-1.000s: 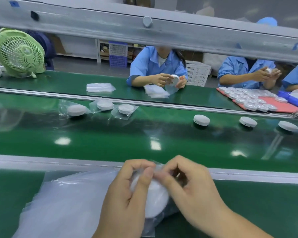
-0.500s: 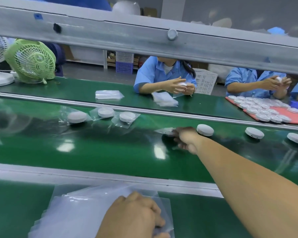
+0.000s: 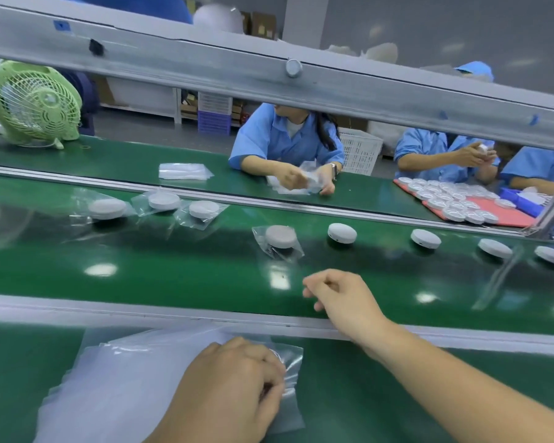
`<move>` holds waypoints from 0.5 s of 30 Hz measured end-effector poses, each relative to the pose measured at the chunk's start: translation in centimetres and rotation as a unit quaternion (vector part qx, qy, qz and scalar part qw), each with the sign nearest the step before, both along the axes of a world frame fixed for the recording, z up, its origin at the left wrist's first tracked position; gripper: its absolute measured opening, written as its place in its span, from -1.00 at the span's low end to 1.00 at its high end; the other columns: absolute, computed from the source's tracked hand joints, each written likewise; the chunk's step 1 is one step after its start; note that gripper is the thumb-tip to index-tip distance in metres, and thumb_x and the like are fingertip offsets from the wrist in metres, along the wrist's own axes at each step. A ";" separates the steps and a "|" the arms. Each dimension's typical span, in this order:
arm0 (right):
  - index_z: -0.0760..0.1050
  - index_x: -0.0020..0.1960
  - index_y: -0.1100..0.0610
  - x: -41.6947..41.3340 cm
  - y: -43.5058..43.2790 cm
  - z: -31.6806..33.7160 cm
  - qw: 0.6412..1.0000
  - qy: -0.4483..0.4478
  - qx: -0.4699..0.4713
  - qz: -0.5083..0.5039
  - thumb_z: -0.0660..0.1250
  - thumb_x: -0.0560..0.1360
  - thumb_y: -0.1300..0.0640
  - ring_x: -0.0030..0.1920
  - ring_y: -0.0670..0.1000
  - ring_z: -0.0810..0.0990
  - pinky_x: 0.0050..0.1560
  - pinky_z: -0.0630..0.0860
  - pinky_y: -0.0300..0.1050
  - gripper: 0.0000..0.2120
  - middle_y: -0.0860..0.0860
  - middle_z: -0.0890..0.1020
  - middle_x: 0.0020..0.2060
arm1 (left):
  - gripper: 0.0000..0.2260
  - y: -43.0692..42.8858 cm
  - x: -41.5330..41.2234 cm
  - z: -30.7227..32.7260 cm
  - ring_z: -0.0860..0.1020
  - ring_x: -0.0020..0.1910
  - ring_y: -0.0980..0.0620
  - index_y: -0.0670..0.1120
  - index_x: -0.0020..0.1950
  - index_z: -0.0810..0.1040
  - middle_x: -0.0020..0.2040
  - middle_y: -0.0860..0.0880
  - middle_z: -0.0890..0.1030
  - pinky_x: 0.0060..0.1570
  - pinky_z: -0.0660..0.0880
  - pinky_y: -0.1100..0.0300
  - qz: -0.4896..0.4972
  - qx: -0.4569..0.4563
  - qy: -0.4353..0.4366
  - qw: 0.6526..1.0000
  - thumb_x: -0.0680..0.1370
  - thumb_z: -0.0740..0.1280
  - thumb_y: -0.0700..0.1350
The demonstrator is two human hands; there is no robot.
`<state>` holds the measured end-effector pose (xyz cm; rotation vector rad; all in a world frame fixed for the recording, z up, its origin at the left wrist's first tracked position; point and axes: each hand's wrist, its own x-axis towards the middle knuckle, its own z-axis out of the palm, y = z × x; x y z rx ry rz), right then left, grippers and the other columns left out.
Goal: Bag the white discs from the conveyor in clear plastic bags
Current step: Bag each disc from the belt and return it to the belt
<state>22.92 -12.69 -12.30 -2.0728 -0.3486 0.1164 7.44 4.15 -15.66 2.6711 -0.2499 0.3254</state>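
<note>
View from a person's head across a green conveyor belt [image 3: 173,276]. The right hand [image 3: 339,295] hovers low over the belt, fingers loosely curled and holding nothing. Just beyond it lies a bagged disc [image 3: 280,237]. To the right of that runs a row of bare white discs, the nearest disc [image 3: 342,233] within easy reach. On the near table the left hand [image 3: 234,382] lies on a stack of clear bags [image 3: 125,378], fingers curled down and seemingly pinching the crinkled edge of the top bag [image 3: 290,367]. The step in hand looks like fetching the next disc. To do it well, the right hand should pass the bagged one, take the nearest bare disc by its rim between thumb and fingers, and allow for belt movement, while the left peels just one bag free and holds its mouth open
</note>
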 end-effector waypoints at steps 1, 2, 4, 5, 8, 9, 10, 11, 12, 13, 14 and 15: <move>0.68 -0.12 -0.06 -1.8 -1.2 -0.6 1.000 -0.007 0.020 0.008 0.36 0.60 -0.01 -0.31 -0.19 0.62 -0.26 0.47 -0.40 -0.83 -0.17 0.73 -0.19 | -0.73 -0.1 0.0 -0.1 0.39 0.18 0.40 0.33 0.09 0.62 0.11 0.51 0.51 0.13 0.22 0.48 0.009 -0.018 -0.008 1.000 0.50 0.20 0.27; 0.67 -0.13 -0.09 -3.6 -2.3 -1.2 0.999 -0.014 0.031 0.016 0.37 0.58 -0.06 -0.28 -0.16 0.62 -0.23 0.47 -0.39 -0.84 -0.15 0.73 -0.22 | -0.74 -0.1 -0.1 -0.2 0.41 0.14 0.42 0.33 0.04 0.64 0.05 0.53 0.52 0.12 0.26 0.48 0.015 -0.029 -0.015 0.999 0.48 0.21 0.29; 0.65 -0.15 -0.12 -6.2 -4.1 -2.6 0.999 -0.037 0.020 0.021 0.37 0.52 -0.15 -0.34 -0.11 0.55 -0.27 0.44 -0.35 -0.84 -0.17 0.66 -0.36 | -0.75 -0.2 -0.1 -0.5 0.40 0.11 0.46 0.33 0.00 0.66 -0.01 0.54 0.52 0.14 0.33 0.43 0.013 -0.026 -0.013 1.000 0.47 0.23 0.30; 0.64 -0.18 -0.10 -6.7 -4.6 -3.2 0.998 -0.054 0.015 0.014 0.37 0.50 -0.14 -0.40 -0.12 0.47 -0.32 0.39 -0.35 -0.83 -0.17 0.57 -0.43 | -0.78 -0.2 -0.1 -0.6 0.39 0.11 0.47 0.33 -0.02 0.66 -0.02 0.54 0.53 0.16 0.35 0.39 0.008 -0.021 -0.006 1.000 0.47 0.26 0.29; 0.58 -0.23 -0.03 -6.5 -4.7 -3.8 0.997 -0.068 0.025 -0.014 0.40 0.53 -0.03 -0.42 -0.16 0.35 -0.34 0.33 -0.33 -0.82 -0.15 0.42 -0.48 | -0.87 -0.3 -0.2 -0.5 0.36 0.12 0.52 0.40 -0.07 0.66 -0.03 0.57 0.52 0.15 0.34 0.43 0.016 -0.004 0.009 1.000 0.46 0.34 0.31; 0.57 -0.25 -0.05 -6.4 -4.5 -3.7 0.998 -0.067 0.013 -0.012 0.39 0.53 -0.03 -0.43 -0.16 0.35 -0.35 0.33 -0.32 -0.82 -0.15 0.42 -0.49 | -0.89 -0.4 -0.2 -0.3 0.35 0.13 0.53 0.43 -0.09 0.65 -0.03 0.59 0.51 0.16 0.34 0.44 0.019 0.006 0.013 1.000 0.46 0.34 0.33; 0.56 -0.26 -0.09 -6.4 -4.3 -3.8 0.998 -0.070 -0.004 -0.003 0.37 0.51 -0.06 -0.43 -0.16 0.37 -0.34 0.35 -0.33 -0.82 -0.16 0.43 -0.50 | -0.91 -0.5 -0.3 -0.2 0.34 0.14 0.54 0.46 -0.10 0.63 -0.03 0.61 0.49 0.16 0.33 0.45 0.020 0.013 0.018 1.000 0.45 0.34 0.33; 0.56 -0.26 -0.13 -6.5 -4.2 -4.0 0.997 -0.074 -0.017 0.008 0.35 0.48 -0.11 -0.43 -0.16 0.38 -0.34 0.36 -0.32 -0.84 -0.17 0.44 -0.51 | -0.93 -0.5 -0.3 -0.1 0.34 0.15 0.54 0.48 -0.11 0.62 -0.03 0.63 0.48 0.17 0.32 0.45 0.021 0.015 0.020 0.999 0.44 0.36 0.33; 0.57 -0.25 -0.16 -6.5 -4.3 -4.2 0.997 -0.077 -0.020 0.018 0.33 0.46 -0.14 -0.43 -0.16 0.38 -0.33 0.38 -0.32 -0.85 -0.18 0.44 -0.52 | -0.95 -0.6 -0.3 0.0 0.34 0.15 0.54 0.49 -0.13 0.61 -0.03 0.65 0.46 0.17 0.31 0.46 0.022 0.014 0.019 0.999 0.44 0.38 0.32; 0.58 -0.22 -0.17 -6.6 -4.5 -4.4 0.997 -0.075 -0.012 0.021 0.33 0.46 -0.15 -0.43 -0.16 0.38 -0.32 0.38 -0.31 -0.87 -0.18 0.43 -0.52 | -0.96 -0.7 -0.4 0.0 0.34 0.15 0.55 0.50 -0.14 0.61 -0.04 0.67 0.45 0.16 0.30 0.48 0.023 0.012 0.018 0.999 0.43 0.39 0.31; 0.58 -0.20 -0.16 -6.5 -4.7 -4.5 0.997 -0.070 0.006 0.019 0.33 0.46 -0.14 -0.43 -0.16 0.37 -0.32 0.37 -0.31 -0.88 -0.18 0.42 -0.51 | -0.96 -0.8 -0.4 -0.1 0.34 0.14 0.55 0.49 -0.14 0.62 -0.05 0.67 0.46 0.16 0.29 0.49 0.025 0.012 0.017 0.999 0.43 0.39 0.31; 0.59 -0.19 -0.15 -6.4 -4.9 -4.5 0.998 -0.063 0.025 0.015 0.35 0.47 -0.12 -0.43 -0.16 0.35 -0.33 0.36 -0.31 -0.89 -0.17 0.41 -0.50 | -0.96 -0.8 -0.5 -0.2 0.35 0.14 0.54 0.47 -0.15 0.63 -0.06 0.63 0.48 0.17 0.29 0.49 0.026 0.012 0.017 0.999 0.44 0.39 0.31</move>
